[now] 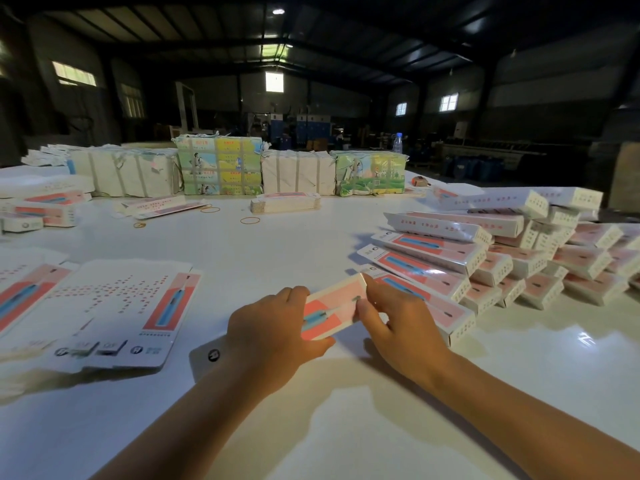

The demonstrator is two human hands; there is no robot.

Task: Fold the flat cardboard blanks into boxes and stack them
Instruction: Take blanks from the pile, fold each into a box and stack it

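A pink and white cardboard box [334,308] lies between both hands just above the white table [346,427]. My left hand [273,330] grips its near end, fingers curled over the top. My right hand [391,317] pinches its far right edge with thumb and fingers. A white flap of the box with a round logo [211,356] sticks out under my left wrist. Flat printed blanks [114,306] lie in a pile at the left. Folded boxes [502,251] are stacked in slanting rows at the right, touching my right hand's side.
Strapped bundles of blanks [218,168] line the table's far side. A thin stack of flat blanks [285,204] and loose rubber bands [250,221] lie mid-table. More blanks [41,206] sit far left. A water bottle [397,143] stands behind the bundles.
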